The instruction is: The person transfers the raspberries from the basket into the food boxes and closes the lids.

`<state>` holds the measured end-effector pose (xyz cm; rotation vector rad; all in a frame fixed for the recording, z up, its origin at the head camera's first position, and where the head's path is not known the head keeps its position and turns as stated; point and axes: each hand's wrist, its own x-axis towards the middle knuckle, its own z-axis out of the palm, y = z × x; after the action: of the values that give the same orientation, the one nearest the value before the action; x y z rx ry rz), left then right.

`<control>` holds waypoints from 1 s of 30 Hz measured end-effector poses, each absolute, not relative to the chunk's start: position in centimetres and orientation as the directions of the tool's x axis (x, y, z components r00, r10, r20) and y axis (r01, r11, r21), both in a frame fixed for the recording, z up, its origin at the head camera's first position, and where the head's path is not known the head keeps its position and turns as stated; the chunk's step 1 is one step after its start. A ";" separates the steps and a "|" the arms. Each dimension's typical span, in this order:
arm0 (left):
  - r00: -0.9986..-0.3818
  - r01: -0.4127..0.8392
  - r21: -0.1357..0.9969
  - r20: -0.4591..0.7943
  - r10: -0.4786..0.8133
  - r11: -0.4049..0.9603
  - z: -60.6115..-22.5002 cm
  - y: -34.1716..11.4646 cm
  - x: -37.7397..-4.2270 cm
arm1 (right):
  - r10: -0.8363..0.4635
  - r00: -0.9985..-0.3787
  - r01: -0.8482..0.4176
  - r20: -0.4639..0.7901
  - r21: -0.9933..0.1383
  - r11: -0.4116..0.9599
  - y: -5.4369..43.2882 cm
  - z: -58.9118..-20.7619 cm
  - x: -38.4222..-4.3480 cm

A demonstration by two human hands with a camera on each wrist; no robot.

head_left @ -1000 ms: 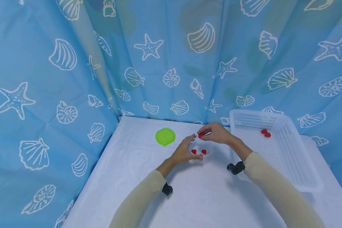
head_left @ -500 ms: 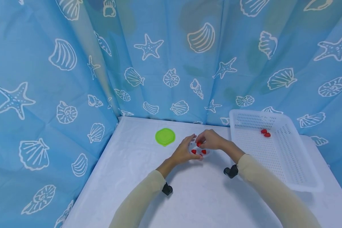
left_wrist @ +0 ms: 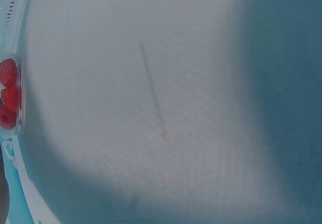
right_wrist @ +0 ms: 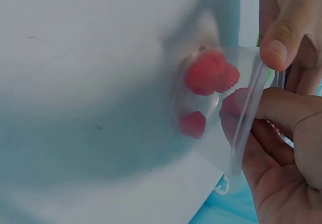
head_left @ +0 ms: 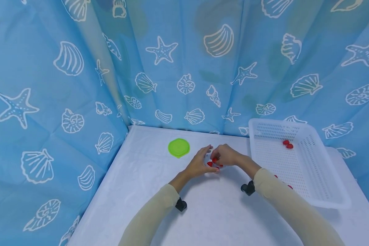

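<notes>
So, right hand (head_left: 228, 155) has a raspberry (right_wrist: 230, 102) pinched between thumb and fingers, and it's now down inside the clear cup (right_wrist: 214, 156), below the rim. I'd call placing this one nearly done, just not let go yet. Left hand (head_left: 197, 166) holds the cup, thumb at the rim. More raspberries (right_wrist: 205, 73) sit at the bottom. A second ago the pinched one was higher, over the cup. Right sleeve (head_left: 289, 205) has shifted too, so extra red berries (head_left: 290, 187) peek out in the white basket (head_left: 265, 155). Green lid (head_left: 179, 148) hasn't budged.

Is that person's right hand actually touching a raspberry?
Touching: the right wrist view shows, through the clear cup, the right hand pinching a raspberry between thumb and finger.
</notes>
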<state>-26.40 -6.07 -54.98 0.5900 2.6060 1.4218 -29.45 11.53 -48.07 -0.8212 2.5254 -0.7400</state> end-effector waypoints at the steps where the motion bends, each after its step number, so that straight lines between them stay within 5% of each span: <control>1: -0.917 0.282 0.828 0.085 0.389 0.484 -55.0 -6.1 -26.4 | -0.629 -0.755 -0.425 -0.188 -0.590 0.687 11.5 -48.2 -29.4; 21: -0.924 0.256 0.835 0.064 0.376 0.487 -54.8 -6.0 -26.3 | -0.604 -0.774 -0.375 -0.190 -0.631 0.680 12.1 -48.8 -29.7; 30: -0.931 0.236 0.834 0.046 0.363 0.499 -54.8 -5.9 -26.2 | -0.603 -0.792 -0.405 -0.091 -0.661 0.632 14.1 -46.6 -30.1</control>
<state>-26.22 -5.86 -54.80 0.5223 2.6010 1.4148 -30.13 14.10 -46.65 -0.8118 2.5520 -0.9241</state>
